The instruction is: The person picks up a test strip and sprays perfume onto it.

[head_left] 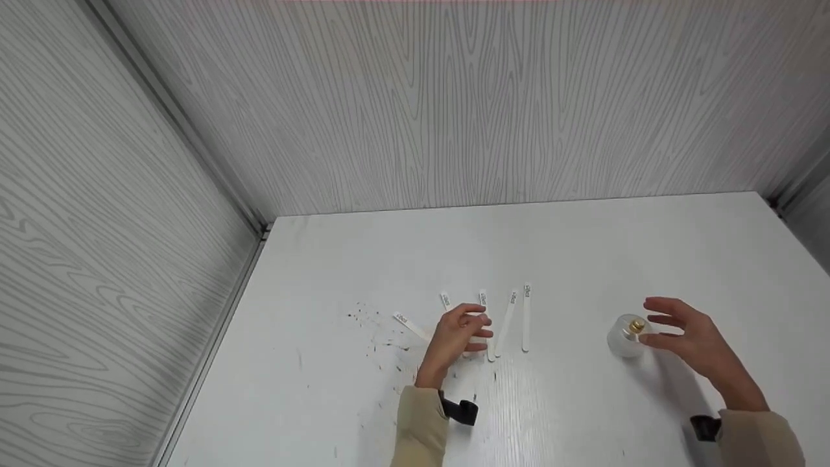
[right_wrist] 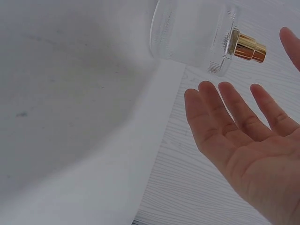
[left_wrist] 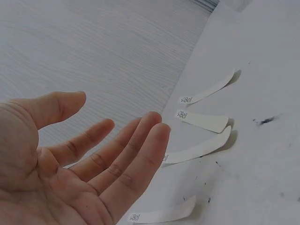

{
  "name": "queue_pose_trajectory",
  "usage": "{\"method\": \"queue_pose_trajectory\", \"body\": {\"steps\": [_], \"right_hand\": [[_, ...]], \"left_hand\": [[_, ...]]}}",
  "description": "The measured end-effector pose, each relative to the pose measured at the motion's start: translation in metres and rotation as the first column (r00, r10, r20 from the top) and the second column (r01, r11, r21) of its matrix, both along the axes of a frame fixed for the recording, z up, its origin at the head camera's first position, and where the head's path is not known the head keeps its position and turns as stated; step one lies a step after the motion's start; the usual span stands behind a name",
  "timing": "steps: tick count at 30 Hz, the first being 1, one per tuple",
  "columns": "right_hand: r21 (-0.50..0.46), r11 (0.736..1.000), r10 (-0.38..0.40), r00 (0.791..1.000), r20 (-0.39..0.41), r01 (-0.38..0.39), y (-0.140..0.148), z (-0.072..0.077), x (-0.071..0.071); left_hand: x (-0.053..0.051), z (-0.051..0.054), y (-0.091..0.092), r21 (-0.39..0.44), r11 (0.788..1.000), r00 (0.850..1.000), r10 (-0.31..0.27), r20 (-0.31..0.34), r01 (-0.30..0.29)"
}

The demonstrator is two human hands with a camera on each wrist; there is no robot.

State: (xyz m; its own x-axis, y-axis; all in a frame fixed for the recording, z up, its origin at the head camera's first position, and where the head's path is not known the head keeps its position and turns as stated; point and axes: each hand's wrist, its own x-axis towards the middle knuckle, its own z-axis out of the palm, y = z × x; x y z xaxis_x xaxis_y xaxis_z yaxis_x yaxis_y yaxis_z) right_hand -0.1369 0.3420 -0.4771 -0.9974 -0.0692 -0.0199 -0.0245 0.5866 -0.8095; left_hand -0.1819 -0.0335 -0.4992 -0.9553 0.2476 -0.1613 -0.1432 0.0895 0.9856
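Several white paper test strips with small black print at one end lie fanned out on the table. The rightmost strip (head_left: pixel 526 321) and the leftmost strip (head_left: pixel 410 325) flank the others. My left hand (head_left: pixel 456 335) hovers over the middle ones and partly covers them. Its fingers are loosely bent and hold nothing; the left wrist view shows a strip (left_wrist: pixel 206 123) beyond the fingertips. On the right stands a clear glass perfume bottle (head_left: pixel 622 342) with a gold spray top (right_wrist: pixel 251 48). Beside it is my right hand (head_left: pixel 690 337), fingers and thumb spread, apparently not touching the glass.
Dark specks and smudges (head_left: pixel 392 344) mark the white table (head_left: pixel 311 259) around and left of the strips. A wood-grain panel (head_left: pixel 421 110) rises along the back edge, and another panel (head_left: pixel 97 227) stands at the left.
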Motion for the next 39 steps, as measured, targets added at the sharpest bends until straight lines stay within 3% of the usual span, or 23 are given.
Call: {"method": "queue_pose_trajectory", "body": {"steps": [6, 14, 21, 39], "right_hand": [[-0.009, 1.0, 0.003, 1.0, 0.011, -0.003, 0.0, -0.001, 0.002], [-0.01, 1.0, -0.004, 1.0, -0.025, 0.003, 0.0, 0.001, -0.002], [-0.01, 1.0, 0.0, 1.0, -0.024, -0.001, -0.003, 0.0, -0.001], [-0.006, 1.0, -0.002, 1.0, -0.003, 0.002, -0.003, -0.002, 0.003]], "left_hand": [[0.0, 0.001, 0.01, 0.011, 1.0, 1.0, -0.015, 0.026, 0.015], [-0.009, 0.004, 0.024, 0.084, 0.994, 0.994, -0.074, 0.074, 0.068], [-0.009, 0.005, 0.034, 0.038, 0.995, 0.983, -0.097, 0.159, 0.092], [-0.015, 0.002, 0.056, -0.028, 1.0, 0.973, 0.007, 0.229, -0.001]]}}
